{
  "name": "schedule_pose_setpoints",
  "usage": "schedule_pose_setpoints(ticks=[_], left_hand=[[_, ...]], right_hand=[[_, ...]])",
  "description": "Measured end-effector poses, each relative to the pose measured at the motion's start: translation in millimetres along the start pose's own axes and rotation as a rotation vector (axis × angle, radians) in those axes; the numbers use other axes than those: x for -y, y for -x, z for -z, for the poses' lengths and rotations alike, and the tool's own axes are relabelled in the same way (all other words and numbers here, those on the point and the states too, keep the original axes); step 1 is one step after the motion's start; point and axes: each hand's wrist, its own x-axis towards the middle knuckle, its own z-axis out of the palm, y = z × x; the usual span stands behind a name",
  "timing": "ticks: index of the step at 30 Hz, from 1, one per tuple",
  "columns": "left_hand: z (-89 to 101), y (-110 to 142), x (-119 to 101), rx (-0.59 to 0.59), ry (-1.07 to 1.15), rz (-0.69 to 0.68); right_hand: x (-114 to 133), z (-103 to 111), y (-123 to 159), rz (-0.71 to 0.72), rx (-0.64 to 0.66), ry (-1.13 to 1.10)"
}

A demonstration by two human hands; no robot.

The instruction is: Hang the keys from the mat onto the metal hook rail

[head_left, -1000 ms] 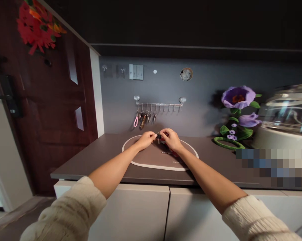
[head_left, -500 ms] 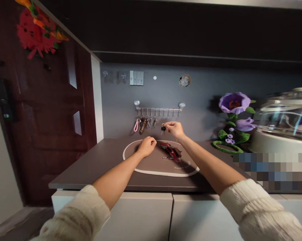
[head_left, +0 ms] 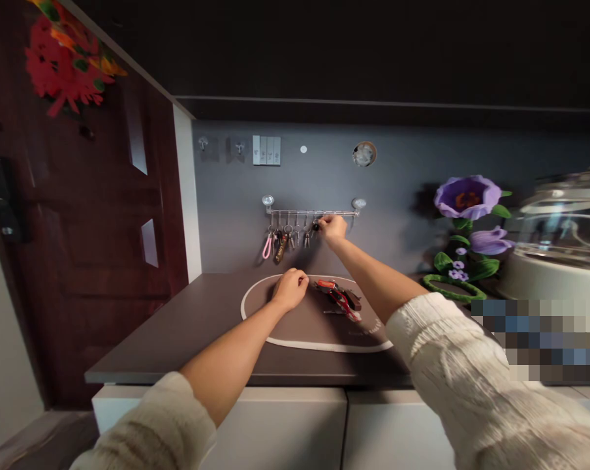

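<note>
My right hand (head_left: 333,227) is raised to the clear hook rail (head_left: 299,213) on the wall, its fingers pinching a key (head_left: 316,226) with a black head just below the bar. Whether the key's ring touches a hook, I cannot tell. Several keys (head_left: 307,239) hang from hooks to the left, along with a pink loop strap (head_left: 267,247) and a brown tag (head_left: 280,249). Loosely curled, my left hand (head_left: 291,288) rests on the brown mat (head_left: 295,329) with nothing visible in it. Right of it lies a pile of red and dark keys and key holders (head_left: 341,300).
A purple flower ornament (head_left: 466,199) and a clear-domed white appliance (head_left: 559,235) stand on the right. Above the counter (head_left: 153,326) is a dark overhead cabinet (head_left: 324,59). A dark red door (head_left: 94,261) is on the left.
My right hand has moved up with the key, from below the rail to hook height. My left hand stays on the mat. The view has shifted slightly.
</note>
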Motion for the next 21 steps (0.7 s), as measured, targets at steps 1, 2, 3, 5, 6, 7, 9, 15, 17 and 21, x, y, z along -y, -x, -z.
schedule_pose_setpoints(ticks=[1,2,3,5,6,7,9,15,17,21], left_hand=[[-0.6,0,0,0.002,0.0,-0.001],[-1.2,0,1,0.003,0.0,-0.001],[-1.6,-1,1,0.002,-0.002,0.001],[-1.9,-1,1,0.0,-0.005,0.005],[-1.9,-1,1,0.0,-0.007,0.006],[-1.7,-1,0,0.001,-0.007,0.005],[-1.0,0,0,0.006,-0.007,0.004],[0.5,-1,-1,0.011,-0.005,0.009],[0.4,-1,-1,0.013,-0.003,0.008],[-0.1,0,0,0.014,-0.001,0.011]], right_hand=[[0,-2,-1,-0.001,-0.006,0.024],[-1,-3,-2,-0.005,-0.012,0.045],[-1,-4,-3,-0.009,-0.017,0.063],[-2,-6,-3,-0.018,-0.03,0.087],[-2,-7,-3,-0.021,-0.034,0.094],[-3,-7,-2,-0.02,-0.036,0.098],[-5,-8,1,-0.016,-0.036,0.103],[-14,-10,8,-0.007,-0.034,0.094],[-17,-10,9,-0.001,-0.034,0.084],[-21,-8,11,0.009,-0.018,0.065]])
